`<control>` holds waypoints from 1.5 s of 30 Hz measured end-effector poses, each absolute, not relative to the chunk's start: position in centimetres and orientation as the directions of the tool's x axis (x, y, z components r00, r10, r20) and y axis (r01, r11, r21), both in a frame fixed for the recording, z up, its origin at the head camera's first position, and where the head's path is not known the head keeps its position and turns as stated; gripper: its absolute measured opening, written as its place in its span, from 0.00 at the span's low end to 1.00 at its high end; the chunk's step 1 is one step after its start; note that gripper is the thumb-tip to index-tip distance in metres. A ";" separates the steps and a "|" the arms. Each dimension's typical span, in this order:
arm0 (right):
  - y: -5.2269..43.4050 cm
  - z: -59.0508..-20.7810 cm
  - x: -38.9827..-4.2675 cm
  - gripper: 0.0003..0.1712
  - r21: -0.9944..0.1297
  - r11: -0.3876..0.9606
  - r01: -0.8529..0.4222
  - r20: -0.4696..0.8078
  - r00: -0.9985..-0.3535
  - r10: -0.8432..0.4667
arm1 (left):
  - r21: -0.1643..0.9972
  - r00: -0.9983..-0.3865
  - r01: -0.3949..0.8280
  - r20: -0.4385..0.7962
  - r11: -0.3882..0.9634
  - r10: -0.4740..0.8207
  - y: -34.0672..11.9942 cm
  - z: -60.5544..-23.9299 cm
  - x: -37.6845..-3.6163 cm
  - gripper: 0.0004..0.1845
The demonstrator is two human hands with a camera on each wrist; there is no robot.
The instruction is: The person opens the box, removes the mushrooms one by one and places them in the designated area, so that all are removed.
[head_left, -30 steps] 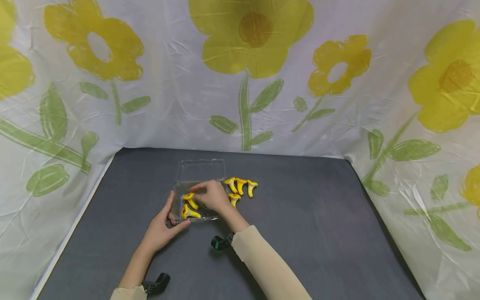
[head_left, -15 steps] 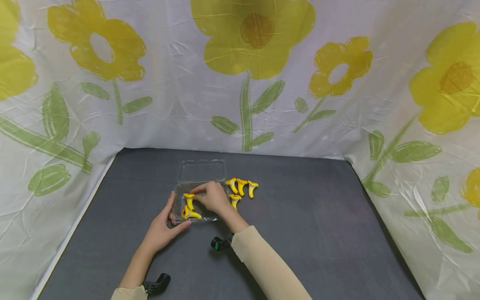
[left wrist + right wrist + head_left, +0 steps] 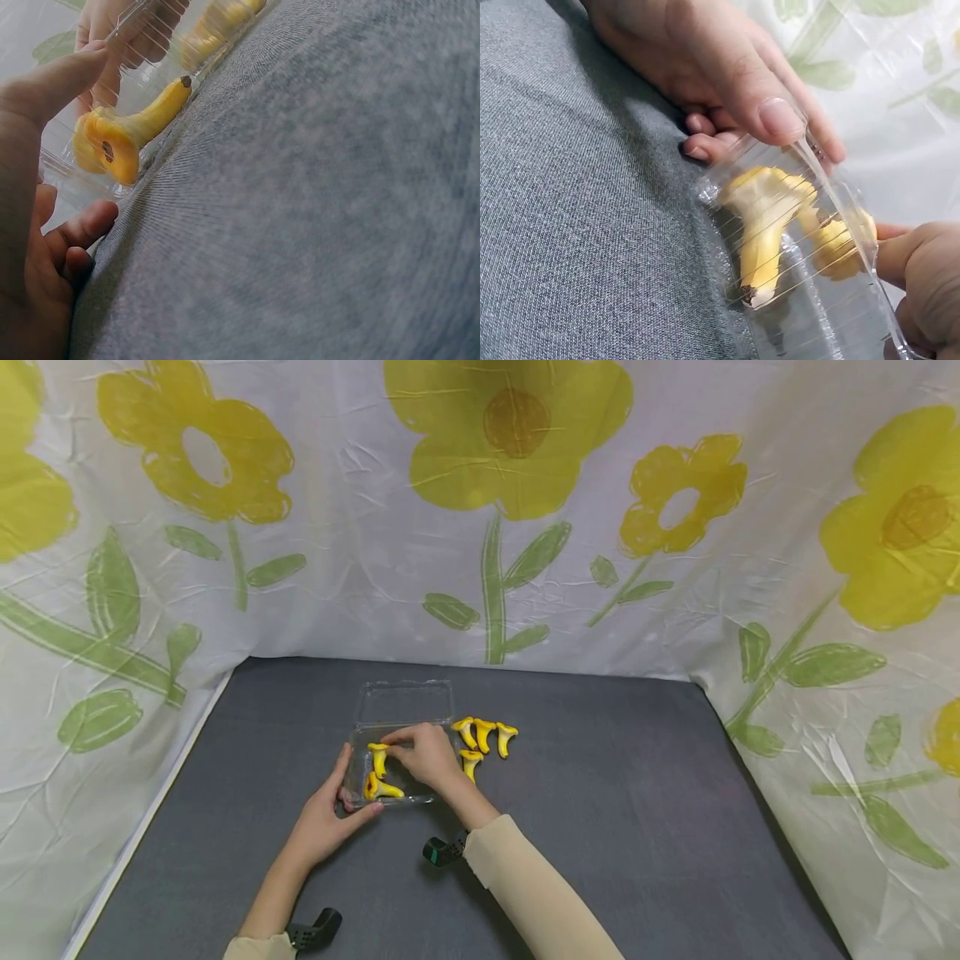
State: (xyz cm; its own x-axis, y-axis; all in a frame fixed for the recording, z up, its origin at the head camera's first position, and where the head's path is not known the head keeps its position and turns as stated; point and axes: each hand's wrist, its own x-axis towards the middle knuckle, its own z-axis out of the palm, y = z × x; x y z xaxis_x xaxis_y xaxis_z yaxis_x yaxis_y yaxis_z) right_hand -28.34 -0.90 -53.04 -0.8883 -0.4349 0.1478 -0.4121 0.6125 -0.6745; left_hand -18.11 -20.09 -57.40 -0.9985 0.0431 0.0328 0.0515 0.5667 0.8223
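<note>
A clear plastic clamshell box [image 3: 416, 796] lies on the dark table with its lid [image 3: 405, 702] folded back. My left hand [image 3: 322, 822] holds the box's near left corner, thumb along the front wall and fingers at the left side. Inside, a yellow chanterelle mushroom [image 3: 382, 788] lies along the front wall; it shows through the plastic in the right wrist view [image 3: 763, 225]. Behind it, a second chanterelle [image 3: 379, 763] stands cap away from me. My right hand [image 3: 426, 754] reaches over the box's right side and pinches this second mushroom near its cap.
Several more chanterelles [image 3: 483, 735] lie on the table [image 3: 637, 810] just right of the box, one of them close to my right wrist. A white curtain with printed yellow flowers [image 3: 517, 560] closes off the back and sides.
The second mushroom has turned from slanting to nearly straight and shifted slightly away from me under my right fingers. My left hand keeps its place on the box.
</note>
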 end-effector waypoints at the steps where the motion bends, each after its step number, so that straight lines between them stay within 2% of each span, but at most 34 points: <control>1: -0.9 -53.0 -28.3 0.10 -0.676 0.608 -0.416 0.157 -0.888 -0.433 | 0.822 -0.999 0.051 0.032 0.567 0.044 -20.1 -57.4 -18.1 0.61; 21: -0.1 -49.6 -27.1 0.11 -0.661 0.526 -0.535 0.323 -0.835 -0.445 | 0.815 -0.999 0.037 0.017 0.579 0.040 -20.2 -57.4 -18.2 0.62; 30: 2.1 -49.3 -26.5 0.10 -0.743 0.477 -0.470 0.306 -0.872 -0.382 | 0.800 -0.999 0.053 0.042 0.597 0.033 -20.1 -57.7 -18.2 0.62; 37: 4.9 -49.7 -26.3 0.10 -0.739 0.469 -0.483 0.364 -0.873 -0.325 | 0.788 -0.999 0.054 0.044 0.613 0.032 -19.9 -58.0 -18.3 0.62; 45: 7.8 -49.7 -26.1 0.10 -0.767 0.470 -0.438 0.381 -0.899 -0.217 | 0.786 -0.998 0.057 0.050 0.616 0.029 -19.9 -57.9 -18.3 0.62</control>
